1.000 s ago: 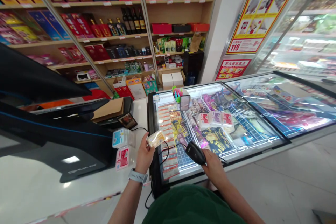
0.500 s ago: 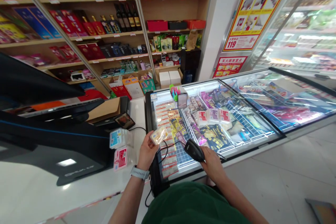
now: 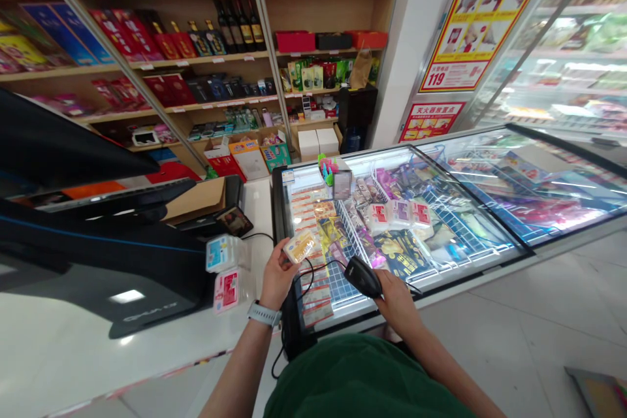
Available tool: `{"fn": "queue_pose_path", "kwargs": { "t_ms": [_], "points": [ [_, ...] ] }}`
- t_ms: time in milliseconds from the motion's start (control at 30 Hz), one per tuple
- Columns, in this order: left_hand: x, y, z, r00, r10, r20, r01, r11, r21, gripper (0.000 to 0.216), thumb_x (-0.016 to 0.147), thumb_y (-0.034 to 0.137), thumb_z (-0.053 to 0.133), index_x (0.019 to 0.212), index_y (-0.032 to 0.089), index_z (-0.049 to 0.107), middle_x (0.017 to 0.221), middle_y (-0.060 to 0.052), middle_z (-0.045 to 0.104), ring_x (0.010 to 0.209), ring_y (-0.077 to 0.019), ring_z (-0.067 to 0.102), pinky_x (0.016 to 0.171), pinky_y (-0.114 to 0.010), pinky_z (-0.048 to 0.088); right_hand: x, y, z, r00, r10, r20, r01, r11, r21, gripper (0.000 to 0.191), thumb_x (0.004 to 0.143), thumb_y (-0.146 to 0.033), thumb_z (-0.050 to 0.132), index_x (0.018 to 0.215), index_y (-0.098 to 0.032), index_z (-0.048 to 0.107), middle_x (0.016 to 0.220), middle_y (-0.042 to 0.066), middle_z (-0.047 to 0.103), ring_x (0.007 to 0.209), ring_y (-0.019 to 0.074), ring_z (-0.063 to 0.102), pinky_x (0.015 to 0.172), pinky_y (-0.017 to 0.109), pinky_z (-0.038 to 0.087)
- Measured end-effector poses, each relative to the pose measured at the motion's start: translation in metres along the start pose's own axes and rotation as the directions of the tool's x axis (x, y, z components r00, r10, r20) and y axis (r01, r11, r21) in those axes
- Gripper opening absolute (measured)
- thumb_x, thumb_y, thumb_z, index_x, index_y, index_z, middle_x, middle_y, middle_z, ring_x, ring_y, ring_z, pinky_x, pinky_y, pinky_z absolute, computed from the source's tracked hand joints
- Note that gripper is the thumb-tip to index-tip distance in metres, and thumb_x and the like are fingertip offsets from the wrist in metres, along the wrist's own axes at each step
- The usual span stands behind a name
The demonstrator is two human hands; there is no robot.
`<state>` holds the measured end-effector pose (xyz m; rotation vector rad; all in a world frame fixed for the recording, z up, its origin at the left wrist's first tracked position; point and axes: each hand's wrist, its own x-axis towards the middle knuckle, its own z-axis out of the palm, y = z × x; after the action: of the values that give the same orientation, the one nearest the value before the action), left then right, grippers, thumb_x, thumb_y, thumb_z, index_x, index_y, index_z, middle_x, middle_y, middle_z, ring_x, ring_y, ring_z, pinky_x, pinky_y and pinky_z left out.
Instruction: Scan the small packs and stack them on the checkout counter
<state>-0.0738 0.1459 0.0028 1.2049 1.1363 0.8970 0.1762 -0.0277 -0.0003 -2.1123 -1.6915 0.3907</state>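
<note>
My left hand (image 3: 278,274), with a grey watch on its wrist, is closed on a small clear plastic box (image 3: 300,246) with a yellow label. In my right hand (image 3: 396,299) is a black barcode scanner (image 3: 361,276), its head pointing left toward the box. A black cable (image 3: 313,269) runs near the scanner and the box. Both hands are over the near left end of a glass-topped freezer (image 3: 337,333). On the counter left of my left hand stand a blue-labelled clear box (image 3: 221,253) and a red-labelled one (image 3: 228,290).
Three similar boxes (image 3: 400,214) lie on the freezer's glass. A dark checkout terminal (image 3: 122,261) fills the left, with an open cardboard box (image 3: 198,202) behind it. Shelves of boxed goods and bottles (image 3: 238,32) stand at the back. A white pillar (image 3: 396,46) rises beyond the freezer.
The small box in my left hand has tilted slightly, and its yellow label faces me more. The scanner stays almost where it was. The whole view has shifted a little.
</note>
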Motion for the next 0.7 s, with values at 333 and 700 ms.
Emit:
{"fn": "queue_pose_path", "kwargs": {
  "t_ms": [333,700],
  "points": [
    [0.003,0.000,0.004,0.997,0.058,0.047,-0.062,0.995,0.077,0.077,0.069,0.016,0.064,0.141,0.016,0.039,0.100,-0.006,0.071,0.092,-0.0177,0.069,0.089,-0.034,0.054,0.001,-0.005,-0.006,1.000,0.011,0.022,-0.011,1.000,0.006,0.045,0.072,-0.004,0.047,0.115,-0.015,0.054,0.104,0.010,0.062,0.097,0.0245,0.056,0.088,0.036,0.041],
    [0.011,-0.011,0.009,0.995,0.064,0.075,-0.066,0.997,0.035,0.075,0.066,0.015,0.069,0.136,0.017,0.042,0.088,-0.002,0.070,0.081,-0.0159,0.068,0.079,-0.032,0.055,0.002,-0.005,-0.006,1.000,0.019,0.021,-0.019,1.000,0.004,0.044,0.073,-0.004,0.047,0.114,-0.016,0.055,0.103,0.010,0.063,0.097,0.0247,0.057,0.087,0.036,0.042]
  ]
}}
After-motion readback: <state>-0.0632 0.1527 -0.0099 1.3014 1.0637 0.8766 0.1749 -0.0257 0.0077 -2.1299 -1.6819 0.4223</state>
